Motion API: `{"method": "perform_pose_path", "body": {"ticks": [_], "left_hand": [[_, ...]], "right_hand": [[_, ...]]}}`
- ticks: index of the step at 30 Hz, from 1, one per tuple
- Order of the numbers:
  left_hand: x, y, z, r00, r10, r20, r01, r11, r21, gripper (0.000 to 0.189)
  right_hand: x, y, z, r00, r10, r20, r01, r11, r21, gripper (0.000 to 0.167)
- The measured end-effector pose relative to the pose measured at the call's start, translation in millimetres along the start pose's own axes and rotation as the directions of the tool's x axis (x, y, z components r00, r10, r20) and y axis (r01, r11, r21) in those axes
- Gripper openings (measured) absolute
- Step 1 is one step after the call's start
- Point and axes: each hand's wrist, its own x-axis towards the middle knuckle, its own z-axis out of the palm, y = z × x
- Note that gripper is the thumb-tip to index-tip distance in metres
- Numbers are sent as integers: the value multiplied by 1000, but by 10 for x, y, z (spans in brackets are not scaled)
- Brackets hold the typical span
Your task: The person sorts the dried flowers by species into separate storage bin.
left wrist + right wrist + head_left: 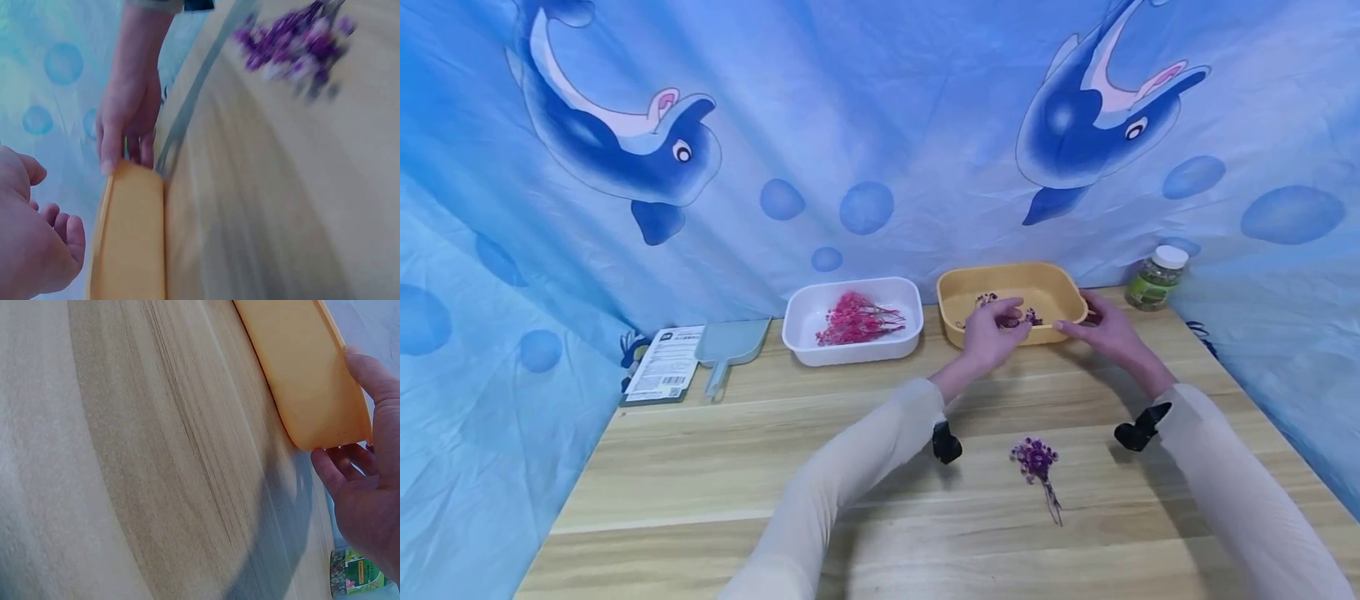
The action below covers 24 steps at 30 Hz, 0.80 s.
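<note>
My left hand hovers over the front rim of a yellow plastic basin, its fingers loosely bent; no held thing shows in the left wrist view. Small dark purple dried flowers lie inside the basin, partly hidden behind that hand. At the basin's right end, my right hand grips the rim, thumb on the edge and fingers around the outer wall, as the right wrist view also shows. A bunch of purple dried flowers lies on the wooden table between my forearms.
Left of the basin stands a white basin with pink dried flowers. Farther left are a pale blue dustpan and a clipboard with printed paper. A white-lidded jar stands at the back right, before a blue dolphin curtain.
</note>
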Motion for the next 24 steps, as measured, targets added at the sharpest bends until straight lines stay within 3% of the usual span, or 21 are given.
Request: {"method": "perform_pose_path", "body": {"ticks": [7, 15, 24], "left_hand": [[-383, -50, 21, 1000, -30, 8, 30, 998, -52, 50], [-921, -101, 40, 999, -47, 9, 47, 998, 41, 64], [-1433, -155, 118, 999, -12, 30, 7, 991, 133, 68]], "right_hand": [[3, 7, -1, 1000, -1, 3, 1, 1000, -6, 91], [-30, -105, -26, 1000, 15, 2, -15, 1000, -14, 95], [-26, -75, -5, 1000, 17, -1, -17, 999, -32, 94]]}}
